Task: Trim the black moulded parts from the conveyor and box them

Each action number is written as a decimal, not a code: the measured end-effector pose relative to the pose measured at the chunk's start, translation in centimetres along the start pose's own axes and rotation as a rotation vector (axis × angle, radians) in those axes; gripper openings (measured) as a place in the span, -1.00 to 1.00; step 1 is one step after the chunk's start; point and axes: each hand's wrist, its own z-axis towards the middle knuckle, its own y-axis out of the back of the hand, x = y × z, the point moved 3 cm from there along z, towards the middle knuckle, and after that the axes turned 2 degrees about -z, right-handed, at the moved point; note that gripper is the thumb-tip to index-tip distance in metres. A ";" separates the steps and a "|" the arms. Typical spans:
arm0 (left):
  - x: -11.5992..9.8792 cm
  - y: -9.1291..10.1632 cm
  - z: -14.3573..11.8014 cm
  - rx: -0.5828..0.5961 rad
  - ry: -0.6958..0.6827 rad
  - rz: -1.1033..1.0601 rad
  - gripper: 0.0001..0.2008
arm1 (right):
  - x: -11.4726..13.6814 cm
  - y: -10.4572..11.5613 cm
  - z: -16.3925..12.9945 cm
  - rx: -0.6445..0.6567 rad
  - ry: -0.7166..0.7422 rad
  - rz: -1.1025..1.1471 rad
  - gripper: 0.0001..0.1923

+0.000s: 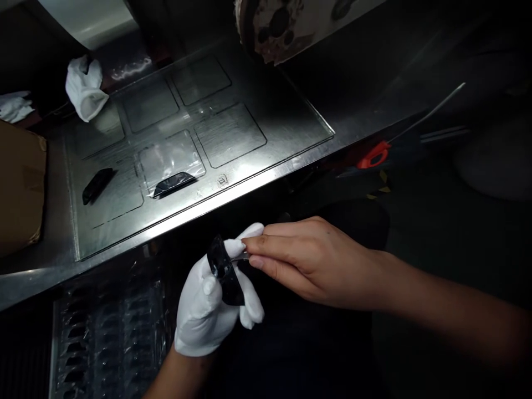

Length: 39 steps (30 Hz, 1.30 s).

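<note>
My left hand (203, 310), in a white glove, grips a glossy black plastic part (233, 288) between thumb and fingers, in front of the table edge. My bare right hand (307, 257) pinches a thin metal tool (240, 257), whose tip meets the inner side of the part. Most of that tool is hidden by my fingers, so its exact kind does not show. On the table lie two similar black parts: one (98, 185) at the left, and another (173, 184) at the end of a clear plastic bag (170, 158).
A glass-like sheet (282, 127) with outlined rectangles covers the metal table. Around it are a cardboard box (20, 188), a white glove (86, 88) and a round-ended machine part (278, 27). Below left sits a clear tray (112, 338) of black parts; a red-handled tool (374, 155) is at right.
</note>
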 end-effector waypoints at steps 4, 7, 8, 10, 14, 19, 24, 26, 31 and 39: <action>0.0 -0.1 0.5 0.006 0.028 0.030 -0.61 | -0.1 0.1 -0.3 -0.021 -0.055 0.026 -0.75; 0.1 -0.1 0.6 0.025 0.032 0.029 -0.59 | -0.1 0.1 -0.5 -0.017 -0.075 0.064 -0.76; 0.1 -0.1 0.7 0.027 0.030 0.029 -0.59 | -0.1 0.0 -0.5 -0.017 -0.078 0.070 -0.76; 0.1 -0.2 0.7 0.024 0.030 0.028 -0.58 | -0.1 -0.1 -0.6 -0.020 -0.079 0.058 -0.76; 0.1 -0.2 0.6 0.015 0.057 -0.005 -0.60 | -0.3 -0.3 -0.7 -0.014 -0.038 -0.015 -0.73; -0.1 -0.3 0.5 0.024 0.044 -0.014 -0.62 | -0.5 -0.2 -0.6 -0.001 0.061 -0.093 -0.71; 0.0 -0.4 0.5 0.038 0.050 -0.033 -0.64 | -0.3 0.1 -0.8 -0.010 0.096 -0.114 -0.70; 0.0 -0.5 0.5 0.043 0.045 -0.046 -0.65 | -0.2 0.1 -1.0 0.002 0.089 -0.118 -0.70; 0.4 -0.5 0.6 0.059 0.027 -0.086 -0.65 | -0.1 -0.1 -1.3 0.039 0.060 -0.118 -0.69; 0.5 -0.2 0.3 -0.023 0.004 -0.139 -0.66 | 0.4 -0.9 -1.4 0.082 0.083 -0.078 -0.65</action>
